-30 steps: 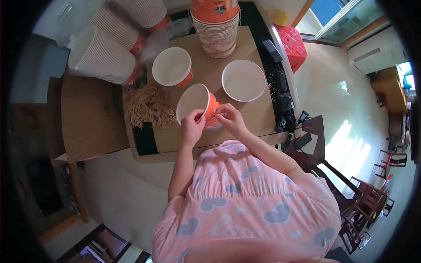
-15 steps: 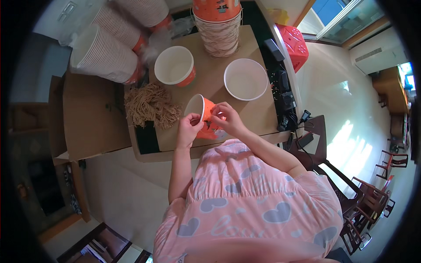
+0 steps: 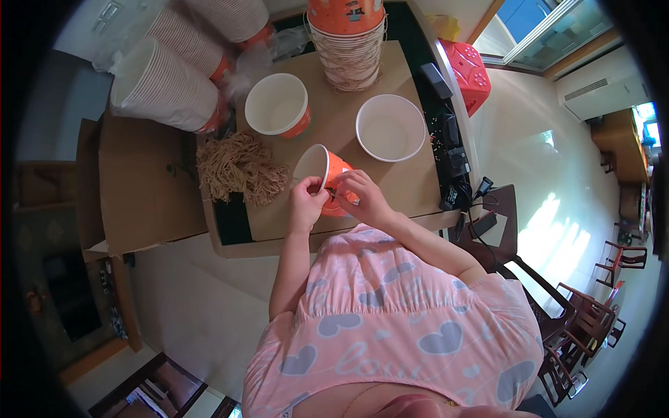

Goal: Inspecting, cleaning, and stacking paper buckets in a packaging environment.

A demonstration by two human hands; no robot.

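- Left hand (image 3: 306, 207) grips orange bucket (image 3: 337, 166) by its rim
- Bucket tilts, mouth facing left
- Right hand (image 3: 365, 200) meets outer wall; cannot tell whether its fingertips pinch anything

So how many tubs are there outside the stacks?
3: held tub between left hand and right hand; orange-sided tub beyond the twine bundle; pale tub farther right. More nested beneath could be hidden.
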